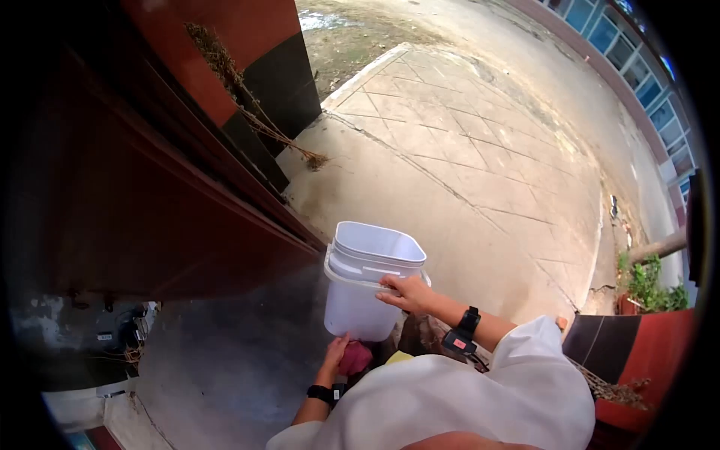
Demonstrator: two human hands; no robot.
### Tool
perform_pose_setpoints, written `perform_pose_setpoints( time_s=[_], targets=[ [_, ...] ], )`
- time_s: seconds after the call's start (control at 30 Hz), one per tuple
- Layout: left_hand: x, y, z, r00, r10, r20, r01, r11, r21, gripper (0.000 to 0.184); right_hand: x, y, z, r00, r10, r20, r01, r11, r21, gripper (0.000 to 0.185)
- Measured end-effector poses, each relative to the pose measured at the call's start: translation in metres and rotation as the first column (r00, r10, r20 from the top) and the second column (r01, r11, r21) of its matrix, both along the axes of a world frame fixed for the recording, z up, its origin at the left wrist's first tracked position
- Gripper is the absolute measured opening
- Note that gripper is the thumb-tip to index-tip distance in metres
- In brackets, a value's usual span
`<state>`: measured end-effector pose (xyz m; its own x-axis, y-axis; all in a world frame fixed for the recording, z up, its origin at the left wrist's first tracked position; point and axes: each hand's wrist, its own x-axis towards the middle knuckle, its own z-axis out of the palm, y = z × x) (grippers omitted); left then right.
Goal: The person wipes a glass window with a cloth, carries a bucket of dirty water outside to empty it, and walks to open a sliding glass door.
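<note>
A white plastic bucket is held in front of my body, its open top facing away from me and its inside looking bare where it shows. My right hand is closed on the bucket's white carrying handle, at the side near me. Down by the bucket's base, my left hand is closed round a dark pink cloth. Its fingertips lie at or close to the bucket's bottom edge; the body of the bucket hides whether they touch. Both wrists wear black bands.
A dark red door stands on the left, beside a red and black wall. A bundle of dry stalks leans there. Paved concrete stretches ahead. Green plants grow at the right, and dry stalks lie near a red-black wall.
</note>
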<state>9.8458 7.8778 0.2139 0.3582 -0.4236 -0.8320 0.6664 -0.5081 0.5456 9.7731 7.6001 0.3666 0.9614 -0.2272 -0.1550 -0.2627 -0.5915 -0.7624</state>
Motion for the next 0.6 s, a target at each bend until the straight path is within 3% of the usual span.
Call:
perform_pose_setpoints(
  time_s=[0.03,0.27,0.33,0.4,0.43,0.47,0.53,0.57,0.6],
  targets=[
    [0.006,-0.017,0.006,0.992,0.081,-0.101,-0.083,0.996,-0.02,0.033,0.011,-0.015,-0.009,1.0,-0.003,0.005,0.003,0.999,0.032,0.037],
    [0.048,-0.124,0.001,0.987,0.158,0.0,-0.158,0.986,-0.054,0.028,0.116,-0.15,-0.042,0.986,0.105,-0.13,-0.1,0.994,0.047,0.04],
    [0.076,-0.195,-0.01,0.989,0.14,0.051,-0.141,0.99,0.015,0.025,0.166,-0.221,-0.062,0.983,0.113,-0.148,-0.111,0.994,0.021,0.043],
    [0.116,-0.28,-0.016,0.965,0.259,0.035,-0.256,0.964,-0.069,0.025,0.229,-0.298,-0.067,0.976,0.108,-0.19,-0.11,0.994,0.002,0.043],
    [0.138,-0.319,0.001,0.941,0.337,0.007,-0.334,0.935,-0.12,0.025,0.261,-0.336,-0.063,0.989,0.056,-0.134,-0.068,0.994,-0.081,0.044],
    [0.179,-0.382,0.016,0.901,0.43,-0.06,-0.434,0.885,-0.172,0.024,0.306,-0.392,-0.056,0.988,-0.011,-0.152,0.007,1.0,-0.027,0.044],
    [0.259,-0.488,0.073,0.865,0.499,-0.046,-0.484,0.808,-0.337,0.023,0.383,-0.475,-0.009,0.991,-0.047,-0.127,0.037,0.996,-0.078,0.041],
    [0.296,-0.535,0.074,0.882,0.471,0.024,-0.416,0.802,-0.428,0.02,0.411,-0.508,0.016,0.995,-0.055,-0.08,0.053,0.998,-0.029,0.038],
    [0.323,-0.583,0.124,0.861,0.507,0.049,-0.417,0.756,-0.505,0.019,0.437,-0.54,0.034,0.996,-0.083,-0.024,0.086,0.97,0.229,0.034]
  ],
)
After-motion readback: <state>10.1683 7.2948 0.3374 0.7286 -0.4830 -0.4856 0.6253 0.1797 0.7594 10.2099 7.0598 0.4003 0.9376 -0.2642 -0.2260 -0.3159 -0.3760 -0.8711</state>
